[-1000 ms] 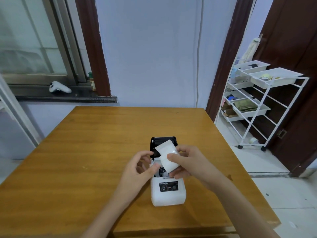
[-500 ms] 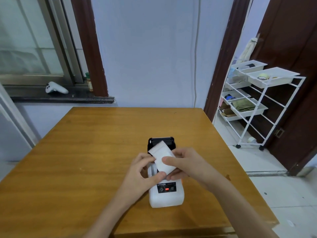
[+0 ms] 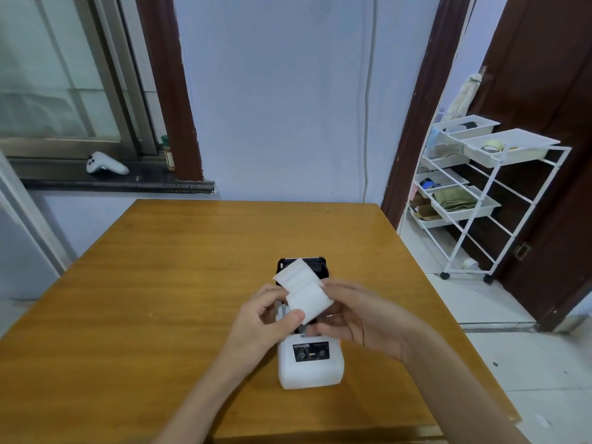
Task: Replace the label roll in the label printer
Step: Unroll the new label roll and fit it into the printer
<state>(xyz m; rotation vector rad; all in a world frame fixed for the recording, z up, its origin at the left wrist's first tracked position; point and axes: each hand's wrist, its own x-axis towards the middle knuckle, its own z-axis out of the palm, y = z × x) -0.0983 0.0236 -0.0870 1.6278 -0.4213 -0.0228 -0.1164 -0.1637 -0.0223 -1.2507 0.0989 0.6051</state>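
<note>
Label strip held over open printer; roll not confirmed seated, lid not closed.

Left hand [image 3: 261, 318] pinches the near left edge of the white label strip [image 3: 304, 291], thumb on top. The strip rises over the label printer [image 3: 310, 363], which sits on the wooden table [image 3: 160, 283] with its black lid [image 3: 315, 264] tipped open behind. Right hand [image 3: 358, 318] holds the strip's right side. Whether the roll itself sits in the bay cannot be told; hands hide it. Likely left: feed strip, shut lid.
</note>
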